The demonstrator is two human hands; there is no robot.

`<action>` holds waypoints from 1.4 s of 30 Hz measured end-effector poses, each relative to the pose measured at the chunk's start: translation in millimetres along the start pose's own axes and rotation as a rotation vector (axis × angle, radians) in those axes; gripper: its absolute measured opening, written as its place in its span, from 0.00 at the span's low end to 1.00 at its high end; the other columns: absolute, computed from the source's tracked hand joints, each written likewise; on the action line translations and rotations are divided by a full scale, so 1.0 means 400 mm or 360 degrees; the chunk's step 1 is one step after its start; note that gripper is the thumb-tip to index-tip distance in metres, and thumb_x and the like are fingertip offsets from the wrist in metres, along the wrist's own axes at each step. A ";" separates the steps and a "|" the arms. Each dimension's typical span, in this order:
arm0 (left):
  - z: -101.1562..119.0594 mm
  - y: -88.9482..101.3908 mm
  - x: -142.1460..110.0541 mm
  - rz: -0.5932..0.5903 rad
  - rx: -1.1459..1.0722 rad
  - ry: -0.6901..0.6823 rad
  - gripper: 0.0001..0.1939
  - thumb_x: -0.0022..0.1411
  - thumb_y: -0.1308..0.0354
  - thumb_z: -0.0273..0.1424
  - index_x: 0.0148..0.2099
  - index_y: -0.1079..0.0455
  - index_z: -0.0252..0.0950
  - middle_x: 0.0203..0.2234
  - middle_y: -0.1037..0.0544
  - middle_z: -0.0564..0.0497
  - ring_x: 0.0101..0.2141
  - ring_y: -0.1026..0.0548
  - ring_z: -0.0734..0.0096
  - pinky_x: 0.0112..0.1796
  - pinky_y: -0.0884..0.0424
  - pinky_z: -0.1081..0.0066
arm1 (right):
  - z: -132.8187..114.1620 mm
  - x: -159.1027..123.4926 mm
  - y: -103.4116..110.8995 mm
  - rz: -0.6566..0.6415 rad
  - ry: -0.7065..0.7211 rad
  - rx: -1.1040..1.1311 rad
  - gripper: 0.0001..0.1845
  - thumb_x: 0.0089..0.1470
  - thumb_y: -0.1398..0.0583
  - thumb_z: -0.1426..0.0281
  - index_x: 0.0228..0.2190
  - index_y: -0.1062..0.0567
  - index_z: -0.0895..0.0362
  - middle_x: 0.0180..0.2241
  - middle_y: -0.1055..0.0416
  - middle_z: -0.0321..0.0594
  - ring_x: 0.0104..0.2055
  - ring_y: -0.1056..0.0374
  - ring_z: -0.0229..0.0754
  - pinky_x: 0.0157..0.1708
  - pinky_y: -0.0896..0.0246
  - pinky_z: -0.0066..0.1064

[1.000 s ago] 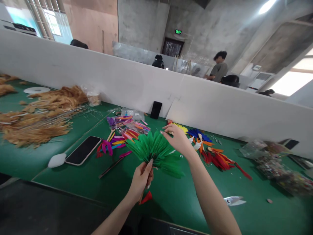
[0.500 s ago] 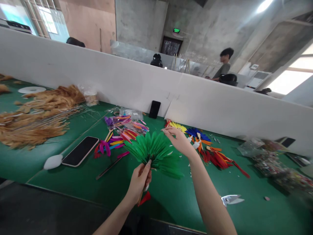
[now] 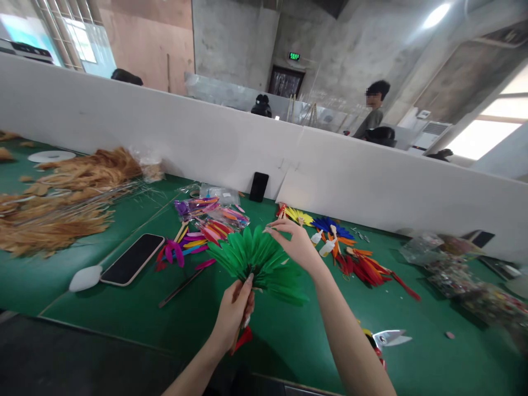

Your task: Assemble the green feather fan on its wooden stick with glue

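My left hand [image 3: 235, 311] is closed around the stem of a green feather fan [image 3: 253, 253], its thumb pressed where the feather bases meet. The fan stands spread out above the hand, with the feathers on the right side drooping lower. At the fan's upper right edge, my right hand [image 3: 295, 245] has thumb and index fingertips pinched together at a feather tip. Below my left hand hangs or lies a small red piece [image 3: 244, 338]; whether it joins the stem I cannot tell. Scissors-like cutters [image 3: 390, 338] lie beside my right forearm, handles partly hidden.
Loose coloured feathers [image 3: 177, 253], bagged feathers [image 3: 218, 212] and tweezers [image 3: 181, 289] lie left. Phones [image 3: 134, 259], brown fibre bundles [image 3: 66, 209], glue bottles [image 3: 328, 247], red feathers [image 3: 369, 269] and bagged beads [image 3: 454, 280] surround the work. Behind a white partition [image 3: 206, 132] a person [image 3: 373, 110] is visible.
My right hand has shifted slightly left along the fan's top edge, its fingertips drawing closer together. More of the cutters' handles shows. The person beyond the partition has moved a little.
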State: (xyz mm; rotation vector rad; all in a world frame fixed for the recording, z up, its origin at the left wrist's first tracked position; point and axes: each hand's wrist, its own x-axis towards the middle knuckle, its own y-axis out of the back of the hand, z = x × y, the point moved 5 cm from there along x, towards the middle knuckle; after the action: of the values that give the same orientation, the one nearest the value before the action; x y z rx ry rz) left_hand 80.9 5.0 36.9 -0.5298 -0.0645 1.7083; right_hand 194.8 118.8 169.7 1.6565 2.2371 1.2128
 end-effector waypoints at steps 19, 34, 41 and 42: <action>0.016 -0.001 -0.016 0.0008 0.0018 -0.0089 0.25 0.54 0.46 0.51 0.22 0.44 0.36 0.09 0.44 0.61 0.09 0.48 0.85 0.10 0.52 0.82 | -0.001 -0.024 0.015 0.0076 -0.0053 -0.0138 0.10 0.53 0.44 0.68 0.28 0.23 0.55 0.39 0.25 0.41 0.41 0.30 0.44 0.46 0.38 0.40; -0.017 0.015 -0.027 0.0046 0.0017 -0.0011 0.25 0.52 0.45 0.52 0.22 0.44 0.35 0.10 0.43 0.61 0.10 0.47 0.85 0.10 0.52 0.82 | 0.011 -0.052 0.017 0.0104 -0.0168 0.0026 0.19 0.57 0.48 0.57 0.33 0.23 0.55 0.37 0.25 0.41 0.39 0.30 0.46 0.37 0.37 0.35; -0.026 0.019 -0.032 0.0031 0.0018 -0.0044 0.24 0.55 0.46 0.50 0.21 0.44 0.35 0.08 0.44 0.61 0.09 0.47 0.85 0.11 0.51 0.82 | 0.106 -0.141 0.041 0.0526 -0.0337 0.0547 0.20 0.54 0.45 0.55 0.39 0.25 0.56 0.35 0.24 0.43 0.39 0.29 0.45 0.42 0.37 0.36; -0.028 0.020 -0.032 0.0045 0.0023 -0.0043 0.25 0.55 0.46 0.50 0.21 0.44 0.35 0.08 0.44 0.61 0.10 0.47 0.85 0.11 0.51 0.82 | 0.120 -0.160 0.040 0.0586 -0.0374 0.0601 0.20 0.54 0.45 0.55 0.38 0.25 0.57 0.34 0.24 0.43 0.38 0.29 0.44 0.42 0.36 0.36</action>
State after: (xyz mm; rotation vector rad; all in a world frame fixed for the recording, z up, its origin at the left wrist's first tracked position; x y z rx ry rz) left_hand 79.2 -11.5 28.4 -0.4994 -0.0643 1.7426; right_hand 257.3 91.8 124.8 2.2925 2.1721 0.6175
